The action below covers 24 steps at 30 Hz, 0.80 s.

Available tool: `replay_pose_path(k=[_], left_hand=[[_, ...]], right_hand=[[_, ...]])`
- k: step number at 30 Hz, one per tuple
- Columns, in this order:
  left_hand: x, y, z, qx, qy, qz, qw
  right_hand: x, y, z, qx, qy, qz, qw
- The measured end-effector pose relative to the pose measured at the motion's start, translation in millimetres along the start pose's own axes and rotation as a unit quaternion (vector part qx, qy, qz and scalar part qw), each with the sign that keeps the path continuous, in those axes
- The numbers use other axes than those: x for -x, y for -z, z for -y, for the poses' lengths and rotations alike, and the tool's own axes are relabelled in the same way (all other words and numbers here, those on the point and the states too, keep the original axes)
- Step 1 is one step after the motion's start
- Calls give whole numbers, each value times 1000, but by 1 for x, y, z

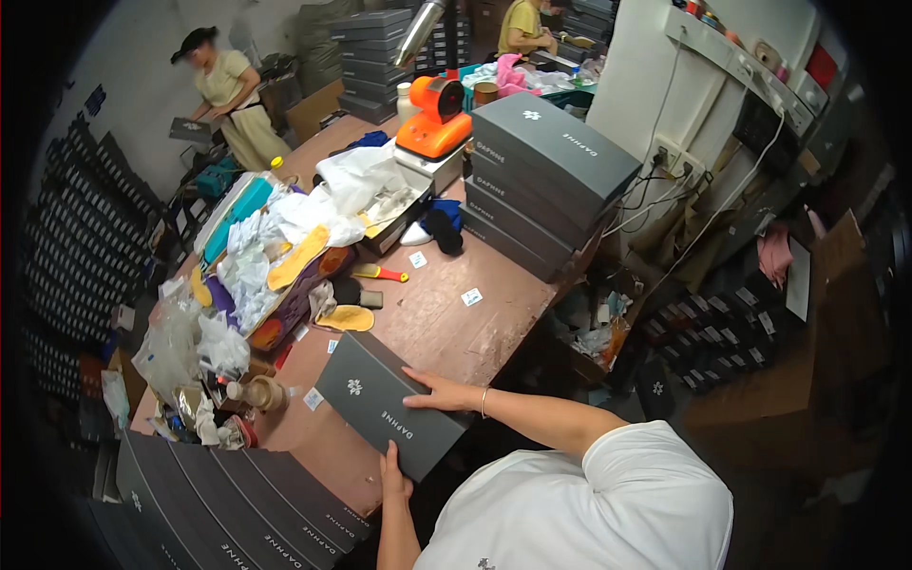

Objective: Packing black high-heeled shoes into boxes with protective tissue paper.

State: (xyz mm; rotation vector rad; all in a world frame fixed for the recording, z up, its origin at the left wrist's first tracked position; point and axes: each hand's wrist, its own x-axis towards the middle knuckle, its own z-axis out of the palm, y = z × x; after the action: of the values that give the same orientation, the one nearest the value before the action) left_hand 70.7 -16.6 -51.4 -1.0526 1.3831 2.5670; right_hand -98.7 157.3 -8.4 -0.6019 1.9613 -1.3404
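A dark grey lidded shoe box (380, 388) lies at a slant near the front of the pinkish work table (432, 318). My right hand (439, 390) grips its far long side, with thumb and finger on the lid; the other fingers are partly hidden. At the near edge, my left hand (393, 473) holds the box from below, its fingers against the side. The box's near right corner reaches past the table edge towards my body. Small white printed stickers (313, 398) are on the table beside the box.
Stacked grey shoe boxes (532, 180) stand at the table's far right, more boxes (228, 503) at the lower left. An orange device (435, 122), crumpled paper (356, 180), yellow insoles (344, 318), a red-yellow handled tool (382, 274) and a tape roll (263, 393) crowd the left. Two people work farther back.
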Motion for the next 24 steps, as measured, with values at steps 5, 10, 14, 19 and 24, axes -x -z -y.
replay_pose_path(k=[5,10,14,19,24], left_hand=[[38,-125,-75,141,-48,208,967],[42,-301,-143,103,-175,328,923],[33,-420,-130,-23,-251,371,894],[16,-488,-94,-231,-355,396,815],[-88,-459,-106,-106,-363,190,906]], right_hand=[[83,91,104,49,148,-118,981],[184,217,170,230,369,-290,853],[218,322,177,83,345,-456,816],[227,459,148,-63,221,-378,897],[216,492,104,-130,194,-368,900]])
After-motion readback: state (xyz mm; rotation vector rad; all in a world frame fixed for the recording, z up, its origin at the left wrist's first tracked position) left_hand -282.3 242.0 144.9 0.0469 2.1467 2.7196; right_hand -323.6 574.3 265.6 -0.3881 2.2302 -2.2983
